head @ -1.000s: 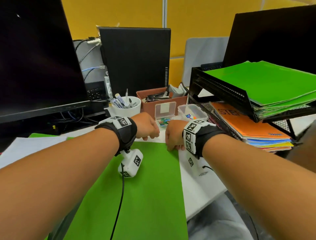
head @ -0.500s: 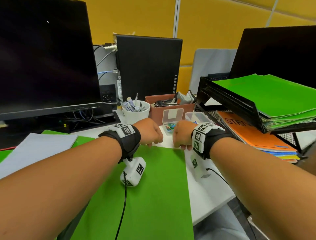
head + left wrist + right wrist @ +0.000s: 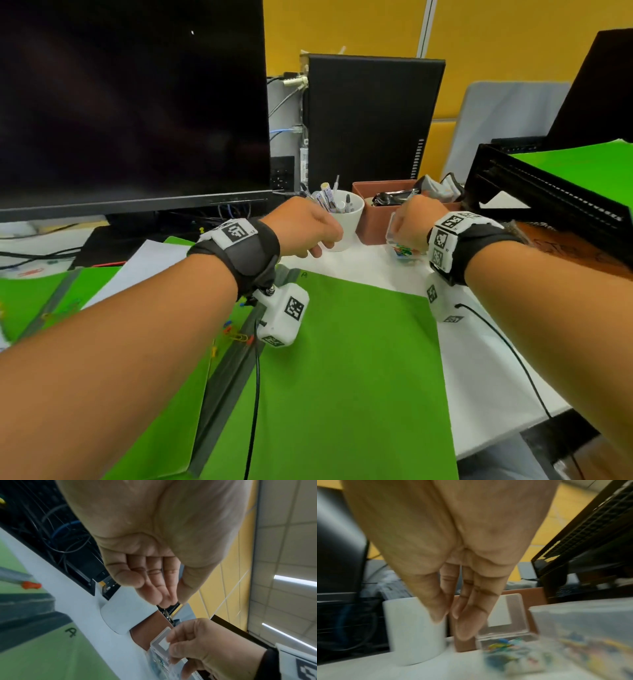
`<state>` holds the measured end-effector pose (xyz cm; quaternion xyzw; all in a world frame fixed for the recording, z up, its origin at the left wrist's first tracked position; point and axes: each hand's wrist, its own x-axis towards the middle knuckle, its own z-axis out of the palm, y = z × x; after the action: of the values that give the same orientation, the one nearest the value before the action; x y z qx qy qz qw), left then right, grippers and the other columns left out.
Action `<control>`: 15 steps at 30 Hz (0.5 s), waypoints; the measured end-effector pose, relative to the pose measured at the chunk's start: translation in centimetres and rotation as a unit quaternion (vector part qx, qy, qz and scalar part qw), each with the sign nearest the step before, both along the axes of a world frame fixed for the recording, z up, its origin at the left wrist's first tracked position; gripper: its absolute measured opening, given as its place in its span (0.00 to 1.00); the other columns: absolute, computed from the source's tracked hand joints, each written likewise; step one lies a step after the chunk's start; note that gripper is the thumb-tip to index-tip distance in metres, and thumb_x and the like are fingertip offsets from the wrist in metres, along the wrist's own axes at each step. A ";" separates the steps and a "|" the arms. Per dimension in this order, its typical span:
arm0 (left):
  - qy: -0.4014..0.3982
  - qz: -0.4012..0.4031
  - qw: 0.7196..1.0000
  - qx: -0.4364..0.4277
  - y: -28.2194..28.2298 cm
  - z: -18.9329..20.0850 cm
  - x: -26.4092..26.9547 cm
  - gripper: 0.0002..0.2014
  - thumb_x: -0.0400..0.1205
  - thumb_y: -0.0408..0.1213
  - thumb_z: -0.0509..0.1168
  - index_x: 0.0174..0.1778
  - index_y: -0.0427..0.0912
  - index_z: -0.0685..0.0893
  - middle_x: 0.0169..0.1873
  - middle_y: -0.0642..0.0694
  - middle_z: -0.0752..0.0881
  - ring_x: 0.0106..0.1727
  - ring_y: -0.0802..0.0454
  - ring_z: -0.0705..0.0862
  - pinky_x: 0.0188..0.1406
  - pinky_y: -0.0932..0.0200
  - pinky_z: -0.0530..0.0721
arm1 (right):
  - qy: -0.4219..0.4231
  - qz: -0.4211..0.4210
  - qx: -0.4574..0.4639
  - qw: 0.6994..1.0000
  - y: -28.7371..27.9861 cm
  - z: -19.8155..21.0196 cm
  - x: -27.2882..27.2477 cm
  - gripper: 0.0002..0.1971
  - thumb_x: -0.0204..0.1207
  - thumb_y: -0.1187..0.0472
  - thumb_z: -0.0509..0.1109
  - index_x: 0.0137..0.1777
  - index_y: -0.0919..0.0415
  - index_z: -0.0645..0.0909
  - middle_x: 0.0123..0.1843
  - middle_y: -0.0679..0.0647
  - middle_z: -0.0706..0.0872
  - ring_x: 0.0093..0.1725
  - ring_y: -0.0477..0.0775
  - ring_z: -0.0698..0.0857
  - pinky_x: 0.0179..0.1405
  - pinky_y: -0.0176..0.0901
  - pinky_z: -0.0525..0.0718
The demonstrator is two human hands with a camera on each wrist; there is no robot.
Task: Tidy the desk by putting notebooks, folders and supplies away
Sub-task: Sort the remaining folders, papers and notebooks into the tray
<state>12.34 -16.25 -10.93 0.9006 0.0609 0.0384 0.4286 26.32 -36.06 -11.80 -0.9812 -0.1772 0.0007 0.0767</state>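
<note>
A green folder (image 3: 342, 377) lies flat on the white desk in front of me. Beyond its top edge stand a white pen cup (image 3: 346, 222) and a small clear clip box (image 3: 404, 251) with its lid up. My left hand (image 3: 308, 229) hovers beside the cup (image 3: 123, 615), fingers (image 3: 154, 588) loosely bunched with nothing between them. My right hand (image 3: 411, 219) is over the clip box (image 3: 505, 642), fingers (image 3: 465, 615) straight and close to the thumb. I cannot tell whether they touch the lid (image 3: 159, 642). Coloured clips lie inside the box.
A brown tray (image 3: 373, 219) stands behind the clip box. A black wire rack (image 3: 548, 198) at right holds green folders above and an orange one (image 3: 565, 246) below. More green folders, white paper (image 3: 144, 267) and loose clips (image 3: 233, 334) lie at left. A monitor (image 3: 130, 102) and PC tower (image 3: 373, 120) stand behind.
Both hands have left the folder's top edge and moved forward, the left to the cup, the right to the clip box. My view has swung left.
</note>
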 end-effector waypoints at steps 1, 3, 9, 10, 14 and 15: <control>-0.008 0.001 1.000 -0.008 0.5 0.0 -0.7 0.04 0.81 0.38 0.73 0.46 0.45 0.93 0.39 0.49 0.93 0.31 0.55 0.87 0.30 0.60 0.83 | 0.048 0.038 0.025 0.998 0.8 0.1 -1.5 0.08 0.79 0.63 0.75 0.57 0.60 0.88 0.54 0.60 0.92 0.51 0.62 0.92 0.48 0.50 0.91; -0.016 0.005 1.000 -0.009 1.5 -0.4 -2.6 0.04 0.82 0.38 0.73 0.46 0.46 0.93 0.38 0.49 0.93 0.30 0.56 0.87 0.28 0.61 0.82 | 0.140 0.104 0.070 0.982 2.8 -0.2 -5.3 0.07 0.77 0.66 0.79 0.53 0.58 0.87 0.45 0.59 0.93 0.40 0.58 0.94 0.40 0.49 0.94; 0.035 0.042 0.995 0.083 4.5 -2.5 -6.6 0.05 0.80 0.35 0.72 0.41 0.43 0.93 0.33 0.46 0.91 0.26 0.56 0.85 0.24 0.62 0.81 | 0.215 0.235 0.047 0.947 8.2 -2.4 -13.0 0.19 0.70 0.57 0.86 0.59 0.55 0.87 0.45 0.53 0.94 0.29 0.47 0.92 0.38 0.39 0.90; 0.055 0.048 0.993 0.097 5.1 -3.0 -7.3 0.05 0.80 0.34 0.71 0.40 0.43 0.93 0.34 0.44 0.91 0.27 0.55 0.86 0.25 0.62 0.82 | 0.215 0.246 0.045 0.944 8.9 -2.6 -14.1 0.20 0.69 0.57 0.87 0.59 0.56 0.87 0.43 0.53 0.94 0.29 0.47 0.92 0.38 0.38 0.90; 0.129 0.063 0.980 0.136 6.5 -4.4 -9.7 0.06 0.79 0.36 0.70 0.42 0.41 0.93 0.37 0.38 0.93 0.34 0.47 0.90 0.34 0.55 0.90 | 0.189 0.257 -0.005 0.948 10.8 -3.0 -16.7 0.24 0.64 0.49 0.89 0.57 0.59 0.90 0.37 0.52 0.94 0.33 0.50 0.94 0.45 0.46 0.94; 0.140 0.062 0.978 0.144 6.7 -4.5 -10.2 0.06 0.79 0.36 0.71 0.42 0.41 0.93 0.36 0.38 0.93 0.34 0.46 0.90 0.35 0.55 0.90 | 0.185 0.255 -0.016 0.949 11.2 -3.1 -17.1 0.24 0.63 0.47 0.89 0.55 0.59 0.91 0.36 0.52 0.94 0.33 0.51 0.93 0.46 0.47 0.94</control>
<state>2.16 -9.59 -15.48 0.9439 0.1698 -0.0532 0.2782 9.18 -24.90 -14.87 -0.8872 -0.4041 0.2043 0.0892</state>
